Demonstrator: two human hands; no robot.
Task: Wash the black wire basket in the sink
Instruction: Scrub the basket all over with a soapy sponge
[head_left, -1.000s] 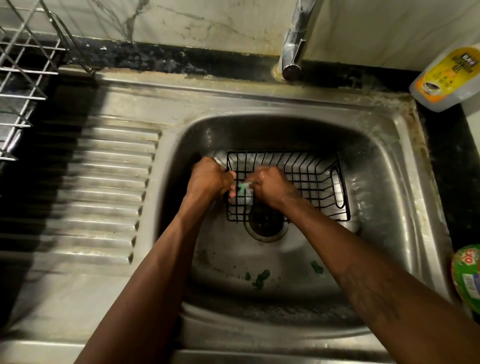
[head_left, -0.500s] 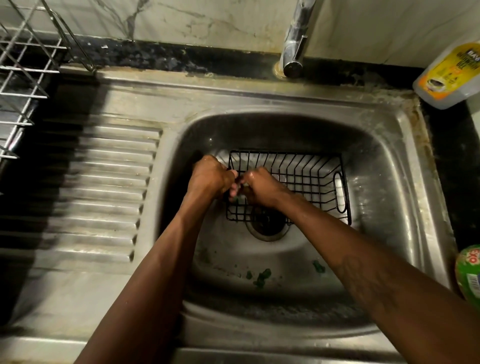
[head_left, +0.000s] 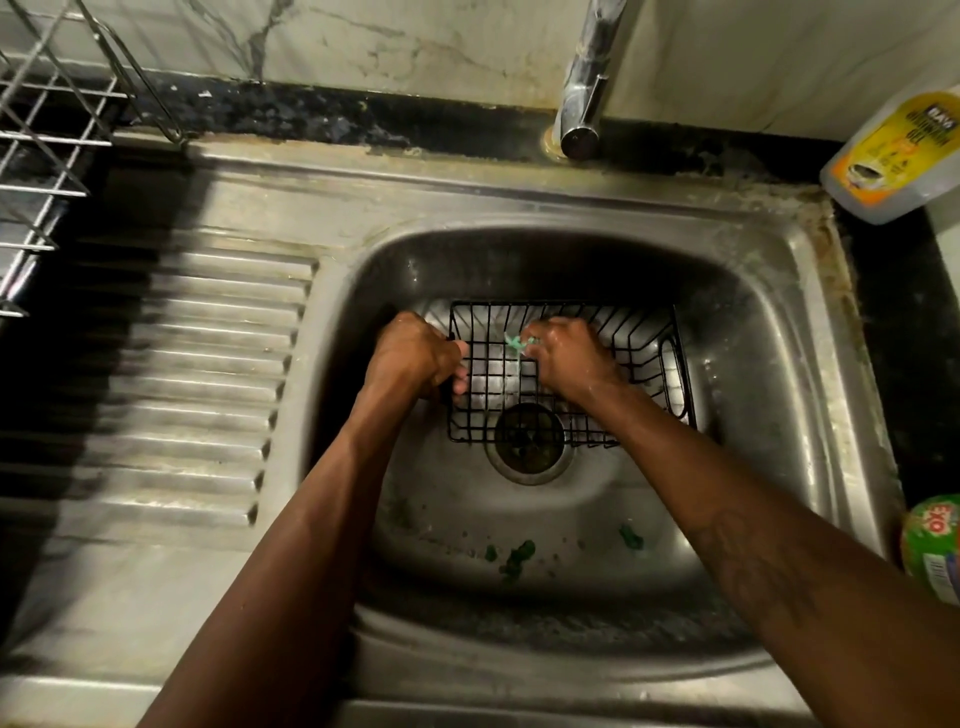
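step: scrubbing basket (head_left: 639, 358) over drain (head_left: 530, 439) | left hand (head_left: 415, 358) clamps its left rim | right hand (head_left: 566, 358) pinches green scrub (head_left: 515, 343) inside | next, likely: reach unscrubbed wires

steel dish rack (head_left: 47, 156) — far left | chrome tap (head_left: 584, 104) at back, centre | yellow-labelled bottle (head_left: 893, 156) back right | green container (head_left: 932, 551) — right edge

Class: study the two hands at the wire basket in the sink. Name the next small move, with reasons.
Probably draw the right hand, pinching the green scrubber, rightward across the black wire basket. The left hand grips its left wall, steadying it in the sink; the scrubber sits near that end, so the wires toward the right handle seem next.
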